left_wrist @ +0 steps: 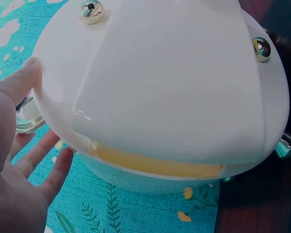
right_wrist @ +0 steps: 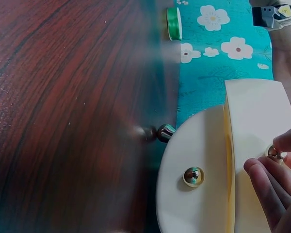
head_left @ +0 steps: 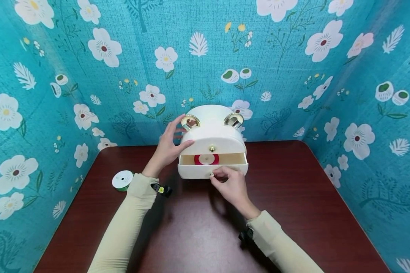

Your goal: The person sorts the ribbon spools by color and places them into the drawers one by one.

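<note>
The white box (head_left: 213, 113) stood on the dark red surface (head_left: 280, 208), its lower drawer (head_left: 194, 172) pulled partway out toward the person. At the box's front, the right hand (head_left: 233, 185) pinched the drawer's gold knob (head_left: 212, 174) between thumb and fingers. At the box's left side, the left hand (head_left: 167, 147) was spread wide, its thumb touching the edge of the front face and its other fingers reaching back along the side, wrapped around nothing. Inside the box's open drawer lay a red-and-white round item (head_left: 206, 159). Above, the box's upper drawer (head_left: 194, 146) was closed, and two gold-rimmed ornaments (head_left: 234, 120) flanked its rounded top. Left of the box, nearer the person, sat a spool of green ribbon (head_left: 122, 179); behind the box hung blue flowered cloth (head_left: 130, 77).
</note>
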A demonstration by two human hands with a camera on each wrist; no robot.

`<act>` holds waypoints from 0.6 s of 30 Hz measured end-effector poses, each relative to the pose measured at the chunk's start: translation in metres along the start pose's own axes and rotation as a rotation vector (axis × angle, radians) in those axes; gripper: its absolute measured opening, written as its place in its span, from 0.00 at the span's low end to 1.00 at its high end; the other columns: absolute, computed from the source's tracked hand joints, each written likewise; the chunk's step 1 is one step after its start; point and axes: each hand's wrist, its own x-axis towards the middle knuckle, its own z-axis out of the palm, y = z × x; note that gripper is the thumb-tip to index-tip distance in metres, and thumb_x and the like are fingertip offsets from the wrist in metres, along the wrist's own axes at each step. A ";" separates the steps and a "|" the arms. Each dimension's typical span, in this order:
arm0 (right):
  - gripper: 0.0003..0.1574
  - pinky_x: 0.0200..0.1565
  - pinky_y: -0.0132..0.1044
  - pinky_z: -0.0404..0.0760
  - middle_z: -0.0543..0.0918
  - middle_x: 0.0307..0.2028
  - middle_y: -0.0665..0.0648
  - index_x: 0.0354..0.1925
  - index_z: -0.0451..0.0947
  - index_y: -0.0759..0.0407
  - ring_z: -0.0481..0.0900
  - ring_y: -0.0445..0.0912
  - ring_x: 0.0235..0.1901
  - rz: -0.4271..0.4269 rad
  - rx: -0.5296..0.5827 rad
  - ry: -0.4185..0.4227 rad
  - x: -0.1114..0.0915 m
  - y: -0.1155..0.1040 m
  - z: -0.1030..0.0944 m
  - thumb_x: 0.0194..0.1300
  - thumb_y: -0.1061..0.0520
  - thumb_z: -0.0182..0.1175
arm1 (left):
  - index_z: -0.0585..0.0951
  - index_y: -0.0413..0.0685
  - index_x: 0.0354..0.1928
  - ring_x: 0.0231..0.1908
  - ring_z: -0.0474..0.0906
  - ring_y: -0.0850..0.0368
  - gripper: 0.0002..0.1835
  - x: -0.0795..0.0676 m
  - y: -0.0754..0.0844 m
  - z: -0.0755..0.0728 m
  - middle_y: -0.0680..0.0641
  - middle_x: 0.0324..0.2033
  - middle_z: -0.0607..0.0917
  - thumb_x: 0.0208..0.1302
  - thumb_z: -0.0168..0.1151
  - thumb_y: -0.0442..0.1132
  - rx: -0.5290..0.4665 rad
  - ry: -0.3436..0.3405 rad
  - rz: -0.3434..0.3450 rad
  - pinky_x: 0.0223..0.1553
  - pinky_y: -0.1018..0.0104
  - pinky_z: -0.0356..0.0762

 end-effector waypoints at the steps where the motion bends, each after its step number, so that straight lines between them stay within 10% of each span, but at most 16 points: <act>1: 0.08 0.34 0.36 0.88 0.92 0.31 0.53 0.35 0.89 0.56 0.89 0.42 0.28 0.002 0.003 0.000 0.001 0.000 0.000 0.55 0.62 0.77 | 0.56 0.71 0.81 0.64 0.77 0.40 0.48 0.000 0.000 0.000 0.43 0.72 0.66 0.65 0.74 0.48 -0.001 -0.002 -0.001 0.61 0.39 0.78; 18: 0.06 0.33 0.37 0.88 0.92 0.30 0.54 0.35 0.89 0.57 0.89 0.42 0.28 -0.005 0.011 0.013 0.013 0.009 0.006 0.56 0.62 0.76 | 0.56 0.72 0.81 0.63 0.77 0.39 0.48 0.001 -0.001 -0.001 0.42 0.73 0.66 0.66 0.73 0.48 0.009 -0.004 0.015 0.61 0.41 0.79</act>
